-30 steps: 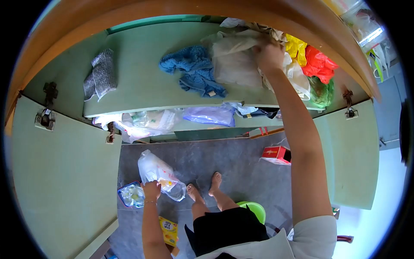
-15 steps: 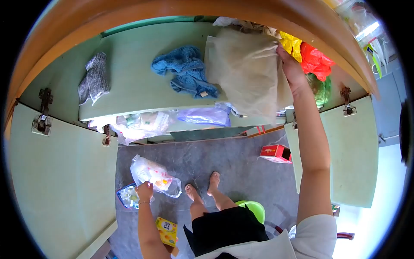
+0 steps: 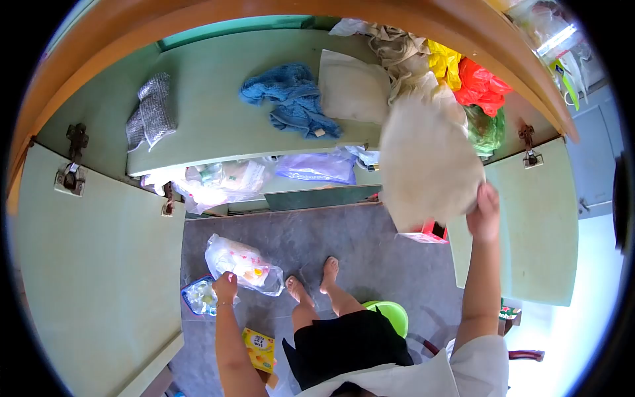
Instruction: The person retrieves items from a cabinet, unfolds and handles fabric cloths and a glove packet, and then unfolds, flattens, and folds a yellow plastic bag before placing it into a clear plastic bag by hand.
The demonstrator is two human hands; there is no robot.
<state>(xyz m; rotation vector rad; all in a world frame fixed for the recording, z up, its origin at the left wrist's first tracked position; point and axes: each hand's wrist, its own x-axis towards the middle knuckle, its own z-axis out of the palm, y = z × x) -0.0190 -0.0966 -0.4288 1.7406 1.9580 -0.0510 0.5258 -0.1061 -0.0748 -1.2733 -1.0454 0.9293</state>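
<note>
The right hand [image 3: 486, 208] has its grip pinched on the right edge of a beige cloth [image 3: 430, 165], which is in the air in front of the cabinet shelf [image 3: 205, 99], blurred and partly covering a red box [image 3: 422, 236] in view. The left hand [image 3: 225, 286] is low down, its grip clenched on the edge of a clear plastic bag [image 3: 245, 263], near a blue-rimmed basket [image 3: 198, 296]. On the shelf, a pale square cloth [image 3: 355, 86] lies just beside a crumpled blue towel [image 3: 284, 99]; a grey cloth [image 3: 152, 112] lies well apart, leftward. Yellow [image 3: 444, 63], red [image 3: 481, 86] and green bags [image 3: 486, 129] bunch at the right end.
</note>
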